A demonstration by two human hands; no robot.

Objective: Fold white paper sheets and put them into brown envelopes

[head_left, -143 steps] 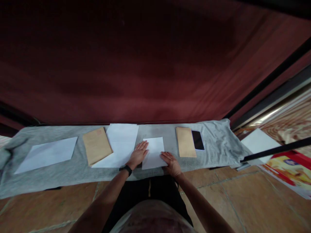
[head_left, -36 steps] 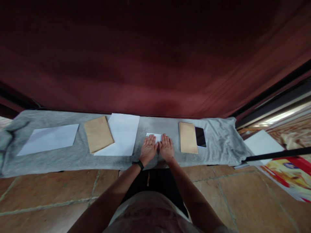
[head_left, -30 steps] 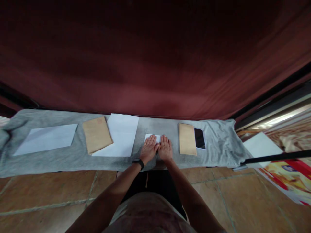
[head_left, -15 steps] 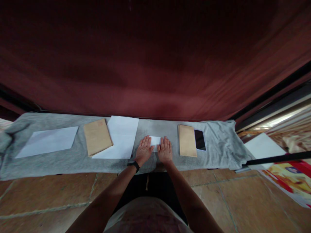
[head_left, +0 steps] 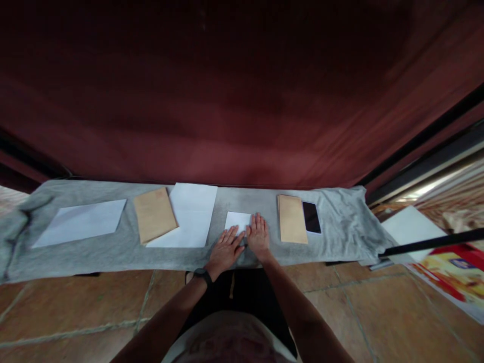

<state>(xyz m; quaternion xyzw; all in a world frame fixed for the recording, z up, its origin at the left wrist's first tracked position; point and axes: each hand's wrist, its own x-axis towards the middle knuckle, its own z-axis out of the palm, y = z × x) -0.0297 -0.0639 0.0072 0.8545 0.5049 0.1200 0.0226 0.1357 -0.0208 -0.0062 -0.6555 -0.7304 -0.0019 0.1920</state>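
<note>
A small piece of white paper (head_left: 237, 220), seemingly folded, lies on the grey cloth in front of me. My left hand (head_left: 225, 249) rests flat over its near left edge, fingers stretched out and a dark band on the wrist. Along the paper's right edge lies my right hand (head_left: 258, 236), also flat, its fingers side by side and extended. The paper's near edge is partly hidden under my hands.
Left of my hands, a brown envelope (head_left: 155, 214) overlaps a large white sheet (head_left: 194, 214); another white sheet (head_left: 81, 222) lies farther left. To the right are brown envelopes (head_left: 292, 219) beside a phone (head_left: 311, 217). A dark red panel (head_left: 242, 126) rises behind the grey cloth (head_left: 260, 199).
My left hand has slid from the paper's left side down toward its near edge, uncovering more of the paper. My right hand has barely moved.
</note>
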